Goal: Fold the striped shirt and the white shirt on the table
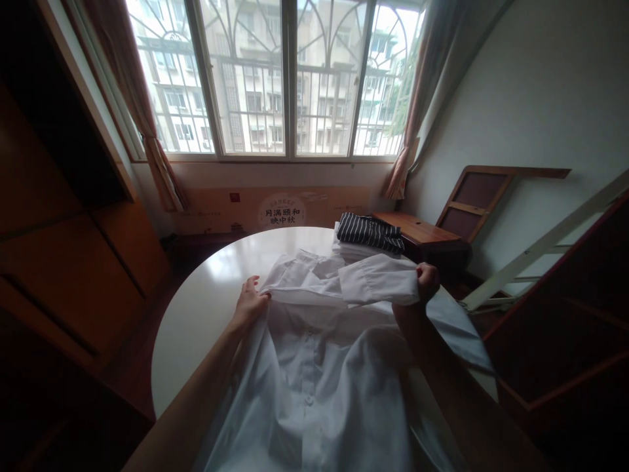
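Note:
A white button-up shirt [314, 347] lies over the round white table [196, 314], its lower part reaching toward me and its upper part turned over near the table's middle. My left hand [250, 305] pinches the cloth at the left end of the fold, thumb and finger closed on it. On the other side, my right hand [426, 283] is closed round the end of a white sleeve [381, 278], which lies across the shirt's upper part. Buttons show down the middle of the front.
Behind the shirt, a stack of folded clothes [368, 233], black with white stripes on top and white below, sits at the table's far edge. A wooden cabinet [422, 229] and a pale ladder [521, 269] stand to the right. Windows with curtains are ahead.

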The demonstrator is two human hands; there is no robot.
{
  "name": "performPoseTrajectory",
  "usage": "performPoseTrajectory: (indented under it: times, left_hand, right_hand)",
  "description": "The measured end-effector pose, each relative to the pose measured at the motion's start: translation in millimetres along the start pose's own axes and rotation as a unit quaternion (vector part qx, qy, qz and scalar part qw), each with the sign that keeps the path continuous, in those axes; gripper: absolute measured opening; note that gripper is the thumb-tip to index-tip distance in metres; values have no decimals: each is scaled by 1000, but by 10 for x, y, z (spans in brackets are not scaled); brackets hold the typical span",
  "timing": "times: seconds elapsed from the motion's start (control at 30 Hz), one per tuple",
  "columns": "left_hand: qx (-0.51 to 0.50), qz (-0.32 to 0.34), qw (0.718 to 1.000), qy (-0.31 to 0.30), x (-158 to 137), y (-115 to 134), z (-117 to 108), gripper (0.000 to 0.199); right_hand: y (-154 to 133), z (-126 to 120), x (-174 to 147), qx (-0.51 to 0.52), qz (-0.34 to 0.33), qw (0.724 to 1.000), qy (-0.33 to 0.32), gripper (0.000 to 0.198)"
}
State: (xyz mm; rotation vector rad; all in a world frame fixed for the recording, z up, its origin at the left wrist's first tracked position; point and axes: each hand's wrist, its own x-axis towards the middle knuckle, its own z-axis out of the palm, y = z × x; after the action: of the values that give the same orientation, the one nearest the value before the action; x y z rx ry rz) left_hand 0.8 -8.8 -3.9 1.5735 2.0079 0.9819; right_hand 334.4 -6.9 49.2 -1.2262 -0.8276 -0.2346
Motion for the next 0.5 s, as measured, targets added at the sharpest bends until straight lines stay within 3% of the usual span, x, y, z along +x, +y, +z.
performPoseTrajectory:
  times: [0.13,0.23,0.3,0.37,0.5]
  left_hand:
    - [-76,-36,996,-9,-26,27,27,59]
    - [-165,-11,986,-32,-80,97,48,51]
    - [-220,44,972,-73,-141,169,48,49]
    - [-256,103,948,-156,-221,240,37,54]
    - [-274,154,864,-393,-381,324,10,62]
  right_hand:
    - [-113,-50,138,93,63,992,65,10]
    - [-303,-85,116,174,42,982,65,5]
    - [-414,-74,1,201,21,979,-27,6]
    - [-465,-25,-178,189,29,966,-176,11]
    - [-356,112,-556,67,70,896,-433,42]
